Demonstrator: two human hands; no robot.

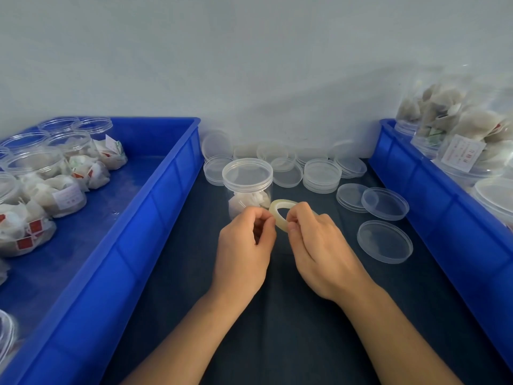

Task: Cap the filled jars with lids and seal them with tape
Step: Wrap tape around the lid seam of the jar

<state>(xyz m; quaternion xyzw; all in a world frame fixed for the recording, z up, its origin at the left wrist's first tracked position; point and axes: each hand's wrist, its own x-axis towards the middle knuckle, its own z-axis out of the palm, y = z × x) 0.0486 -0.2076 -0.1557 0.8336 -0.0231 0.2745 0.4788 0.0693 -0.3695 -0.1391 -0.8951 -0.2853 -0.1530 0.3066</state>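
Capped jar (247, 187) upright; just in front of it both hands, left hand (244, 251) and right hand (316, 245), pinch the tape roll (280, 215): light, stiff ring, sticky free end, best held by its rim.

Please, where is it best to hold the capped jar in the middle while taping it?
Probably grip the capped jar by its clear round wall below the lid, coming from the left with the left hand. It stands upright, and the seam under the lid must stay free for the tape roll.

Even, soft light; a faint shadow on the pale wall (319, 87) upper right; edges bow and blur slightly.
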